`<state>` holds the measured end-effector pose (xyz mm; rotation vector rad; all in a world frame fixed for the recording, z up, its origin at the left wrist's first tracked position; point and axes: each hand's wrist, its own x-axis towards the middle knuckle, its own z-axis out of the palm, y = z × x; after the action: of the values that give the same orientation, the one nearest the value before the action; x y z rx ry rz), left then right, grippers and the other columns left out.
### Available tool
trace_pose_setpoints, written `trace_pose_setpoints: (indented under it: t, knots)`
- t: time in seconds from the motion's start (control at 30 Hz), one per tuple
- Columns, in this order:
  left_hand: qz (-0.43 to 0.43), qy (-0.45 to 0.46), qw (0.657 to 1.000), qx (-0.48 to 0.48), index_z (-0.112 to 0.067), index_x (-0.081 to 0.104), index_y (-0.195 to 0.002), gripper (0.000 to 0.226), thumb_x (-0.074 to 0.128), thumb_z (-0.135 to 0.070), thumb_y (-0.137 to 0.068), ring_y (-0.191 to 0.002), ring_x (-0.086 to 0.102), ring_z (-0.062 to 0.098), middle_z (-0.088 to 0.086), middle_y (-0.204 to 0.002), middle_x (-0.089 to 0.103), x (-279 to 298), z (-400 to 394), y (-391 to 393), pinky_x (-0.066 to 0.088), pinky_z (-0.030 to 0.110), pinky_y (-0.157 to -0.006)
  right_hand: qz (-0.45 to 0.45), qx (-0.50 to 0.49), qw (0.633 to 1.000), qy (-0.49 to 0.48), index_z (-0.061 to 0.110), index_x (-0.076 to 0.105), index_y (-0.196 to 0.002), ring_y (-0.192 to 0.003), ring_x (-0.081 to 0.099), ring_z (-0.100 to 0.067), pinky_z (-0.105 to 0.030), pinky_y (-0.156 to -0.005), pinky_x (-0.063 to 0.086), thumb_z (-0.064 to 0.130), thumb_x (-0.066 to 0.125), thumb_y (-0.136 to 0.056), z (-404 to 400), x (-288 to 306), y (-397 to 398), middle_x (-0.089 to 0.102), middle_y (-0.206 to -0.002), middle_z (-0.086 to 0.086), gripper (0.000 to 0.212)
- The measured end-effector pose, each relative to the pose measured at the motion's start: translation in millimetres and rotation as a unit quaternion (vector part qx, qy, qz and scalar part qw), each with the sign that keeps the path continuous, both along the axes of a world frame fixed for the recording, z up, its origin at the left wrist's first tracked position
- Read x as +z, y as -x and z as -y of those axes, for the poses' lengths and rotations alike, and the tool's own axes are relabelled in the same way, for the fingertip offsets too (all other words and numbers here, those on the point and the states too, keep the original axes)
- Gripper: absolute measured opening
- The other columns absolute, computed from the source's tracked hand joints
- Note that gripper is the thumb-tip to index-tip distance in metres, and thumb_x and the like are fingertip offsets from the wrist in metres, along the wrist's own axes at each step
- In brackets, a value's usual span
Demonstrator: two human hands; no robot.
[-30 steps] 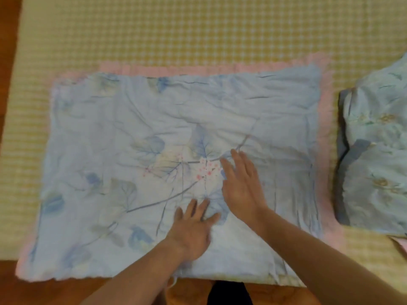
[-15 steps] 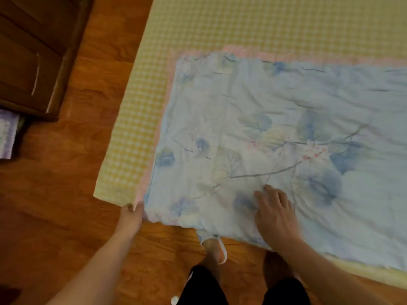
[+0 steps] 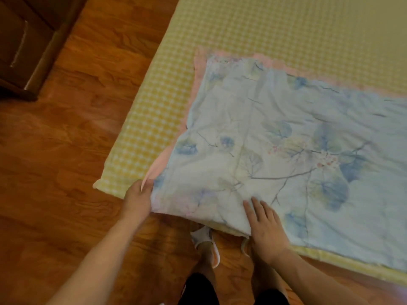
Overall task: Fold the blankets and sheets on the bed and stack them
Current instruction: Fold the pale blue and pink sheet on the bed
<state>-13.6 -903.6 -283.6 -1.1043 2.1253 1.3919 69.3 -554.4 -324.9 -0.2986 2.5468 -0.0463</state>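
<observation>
A light blue blanket with a leaf print and a pink underside lies spread on the yellow checked bed. My left hand grips the blanket's near left corner, which is lifted a little so the pink side shows. My right hand lies flat with straight fingers on the blanket's near edge, pressing it down. The blanket's right part runs out of view.
Wooden floor lies left of and in front of the bed. A dark wooden cabinet stands at the far left. My feet in white slippers are at the bed's near edge.
My view swung left. My left hand went from the blanket's middle to its near left corner, took hold and raised it. My right hand slid left along the near edge.
</observation>
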Motion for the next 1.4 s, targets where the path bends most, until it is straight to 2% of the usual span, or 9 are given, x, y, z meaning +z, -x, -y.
trace_pose_setpoints:
  t: [0.1,0.27,0.4,0.57,0.63,0.83,1.13,1.23,1.4]
  knots:
    - [0.025,0.098,0.981,-0.168,-0.02,0.058,-0.096,0.018,0.06,-0.037,-0.099,-0.077,0.063,0.026,0.006,-0.088,0.066,11.4,5.5,-9.9,0.043,0.035,-0.058,0.035,-0.005,0.999,0.002,0.009,0.039,-0.147,-0.126,0.049,-0.039,-0.049,-0.106,0.043,0.043,0.051,-0.076,17.5,20.3,6.7,0.048,-0.143,-0.016,0.08]
    - [-0.022,-0.038,0.976,-0.213,-0.036,0.054,-0.134,0.034,0.059,-0.035,-0.1,-0.102,0.061,0.004,-0.02,-0.115,0.061,23.0,-34.1,-14.9,0.053,0.026,-0.078,0.125,-0.108,0.978,0.125,0.018,0.057,-0.137,-0.129,0.047,-0.026,-0.036,-0.111,0.036,0.08,0.039,-0.086,74.7,64.2,94.1,0.049,-0.147,-0.004,0.082]
    - [-0.084,-0.183,0.933,-0.297,-0.037,0.043,-0.151,0.056,0.056,-0.024,-0.099,-0.125,0.053,-0.004,-0.023,-0.138,0.054,38.9,-97.3,-13.0,0.047,0.023,-0.102,0.242,-0.369,0.859,0.259,0.01,0.043,-0.145,-0.104,0.061,-0.023,-0.034,-0.079,0.053,0.06,0.065,-0.086,119.1,80.0,184.8,0.057,-0.134,-0.005,0.081]
    - [-0.066,-0.215,0.925,-0.308,-0.028,0.073,-0.109,0.016,0.061,-0.026,-0.099,-0.066,0.054,0.012,0.004,-0.073,0.061,52.3,-121.6,11.1,0.05,0.038,-0.068,0.137,-0.296,0.938,0.12,0.011,0.052,-0.114,-0.1,0.062,-0.034,-0.032,-0.076,0.048,0.008,0.056,-0.082,93.2,74.5,194.4,0.063,-0.109,-0.014,0.032]
    - [-0.06,-0.139,0.961,-0.232,-0.023,0.068,-0.091,0.014,0.059,-0.031,-0.098,-0.066,0.055,0.012,0.002,-0.074,0.062,46.9,-121.6,43.5,0.049,0.038,-0.069,0.105,-0.277,0.941,0.166,0.016,0.055,-0.113,-0.099,0.062,-0.033,-0.032,-0.078,0.049,0.006,0.051,-0.081,69.3,81.4,186.0,0.065,-0.104,-0.009,0.033]
    - [-0.039,-0.121,0.988,-0.086,-0.015,0.056,-0.136,0.079,0.066,-0.063,-0.074,-0.105,0.068,0.027,0.006,-0.121,0.069,20.5,-195.5,209.1,0.055,0.039,-0.097,0.098,-0.182,0.936,0.285,0.037,0.05,-0.131,-0.102,0.061,-0.019,-0.024,-0.081,0.045,0.011,0.052,-0.083,-16.5,100.5,167.5,0.066,-0.114,0.007,0.055]
    - [-0.046,-0.138,0.985,0.09,-0.009,0.063,-0.115,0.043,0.059,-0.001,-0.073,-0.072,0.071,0.021,0.012,-0.102,0.072,-18.5,-317.8,310.6,0.055,0.029,-0.051,0.078,-0.377,0.828,0.407,0.043,0.066,-0.102,-0.086,0.061,0.005,-0.024,-0.079,0.049,0.002,0.055,-0.08,-182.8,99.6,92.3,0.068,-0.09,0.021,0.048]
    - [-0.098,-0.17,0.981,0.008,-0.014,0.053,-0.106,0.027,0.06,-0.003,-0.081,-0.042,0.052,0.009,0.005,-0.071,0.054,17.4,-429.7,310.4,0.039,0.017,-0.04,0.05,-0.488,0.801,0.343,0.022,0.056,-0.071,-0.063,0.051,-0.001,-0.035,-0.068,0.047,0.005,0.057,-0.084,-258.9,91.1,58.9,0.056,-0.065,0.012,0.021]
    - [-0.142,-0.226,0.938,-0.221,-0.023,0.034,-0.142,0.081,0.063,-0.007,-0.068,-0.09,0.07,0.031,0.011,-0.115,0.062,57.7,-650.0,306.7,0.061,0.04,-0.064,0.01,-0.592,0.731,0.339,0.021,0.06,-0.07,-0.053,0.049,0.002,-0.018,-0.053,0.035,0.01,0.061,-0.092,-372.4,98.2,20.7,0.056,-0.055,0.017,0.025]
